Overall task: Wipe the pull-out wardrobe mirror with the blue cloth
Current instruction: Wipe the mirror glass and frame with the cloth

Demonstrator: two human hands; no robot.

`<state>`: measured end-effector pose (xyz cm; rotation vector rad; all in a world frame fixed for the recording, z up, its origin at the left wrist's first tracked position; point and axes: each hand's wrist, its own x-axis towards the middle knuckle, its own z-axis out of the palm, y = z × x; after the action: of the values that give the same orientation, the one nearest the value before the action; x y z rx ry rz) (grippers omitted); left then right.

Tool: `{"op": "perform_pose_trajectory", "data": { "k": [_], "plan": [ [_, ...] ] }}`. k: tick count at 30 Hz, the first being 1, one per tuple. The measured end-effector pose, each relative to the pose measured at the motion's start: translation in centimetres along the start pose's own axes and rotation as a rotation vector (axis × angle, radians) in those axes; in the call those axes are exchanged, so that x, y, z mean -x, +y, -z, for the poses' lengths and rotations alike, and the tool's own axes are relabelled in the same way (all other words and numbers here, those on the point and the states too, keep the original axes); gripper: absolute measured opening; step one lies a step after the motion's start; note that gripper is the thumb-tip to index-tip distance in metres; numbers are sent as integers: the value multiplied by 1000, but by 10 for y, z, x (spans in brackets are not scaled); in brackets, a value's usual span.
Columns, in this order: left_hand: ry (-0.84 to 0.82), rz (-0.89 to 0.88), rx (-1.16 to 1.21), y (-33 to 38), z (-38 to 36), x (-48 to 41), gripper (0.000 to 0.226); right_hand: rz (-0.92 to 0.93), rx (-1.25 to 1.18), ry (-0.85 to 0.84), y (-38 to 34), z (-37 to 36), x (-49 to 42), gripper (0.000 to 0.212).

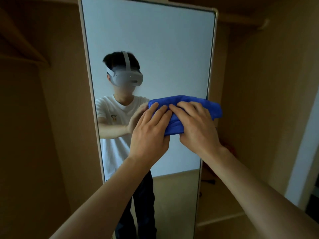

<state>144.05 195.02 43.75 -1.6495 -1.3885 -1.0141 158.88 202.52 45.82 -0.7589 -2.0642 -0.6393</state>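
Observation:
The tall pull-out mirror (155,49) in a pale frame stands upright in front of me, inside a wooden wardrobe. A bunched blue cloth (212,107) lies against the glass at mid height, near the mirror's right edge. My left hand (150,130) presses on the cloth's left part with fingers nearly straight. My right hand (196,125) lies over the cloth's middle, its fingers bent over the fabric and the thumb under the cloth's lower edge. Both hands touch each other at the fingertips. The glass reflects a person in a white T-shirt wearing a headset.
Wooden wardrobe walls (43,135) flank the mirror, with shelves (22,49) at the upper left. A hanging rail (264,23) runs at the upper right. A pale door frame (300,152) shows at the far right, and a small orange object (227,145) sits behind my right wrist.

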Motion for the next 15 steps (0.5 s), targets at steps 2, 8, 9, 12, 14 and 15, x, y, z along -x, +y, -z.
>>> {"op": "perform_pose_trajectory", "data": {
  "k": [2, 8, 9, 12, 14, 15],
  "plan": [
    [-14, 16, 7, 2, -4, 11, 54, 6, 5, 0, -2, -6, 10, 65],
    [-87, 109, 30, 16, -20, 57, 52, 23, -15, -50, -8, -27, 51, 66],
    [-108, 125, 39, 19, -23, 67, 52, 30, -22, -65, -9, -32, 60, 67],
    [-165, 156, 64, 26, -34, 95, 53, 38, -28, -96, -10, -47, 88, 71],
    [-186, 185, 83, 31, -41, 110, 55, 34, -41, -114, -12, -55, 103, 70],
    [-190, 205, 96, 32, -44, 116, 55, 32, -49, -123, -13, -58, 110, 66]
  ]
}}
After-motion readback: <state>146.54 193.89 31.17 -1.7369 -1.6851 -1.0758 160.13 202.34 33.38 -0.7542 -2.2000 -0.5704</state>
